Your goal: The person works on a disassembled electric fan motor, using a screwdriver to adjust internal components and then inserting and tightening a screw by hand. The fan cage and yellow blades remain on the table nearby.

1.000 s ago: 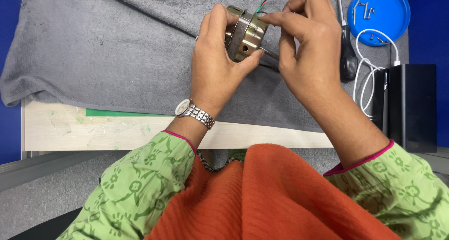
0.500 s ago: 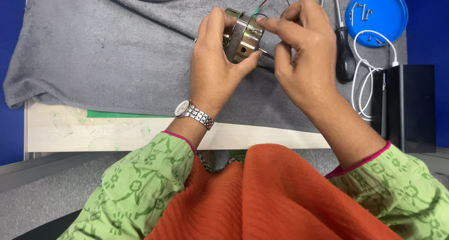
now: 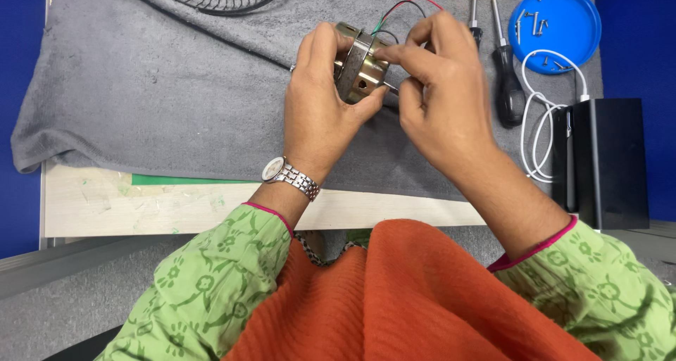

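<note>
Carefully, I'm gripping the metal motor in my left hand; my right hand fingers are pinching its edge, risking snagging the thin wires.

A pale wooden desk under a grey towel, blue surface either side, grey floor below.

bright, even overhead light
soft shadows under both hands on the grey towel; focus sharp, right hand slightly motion-blurred.
</note>
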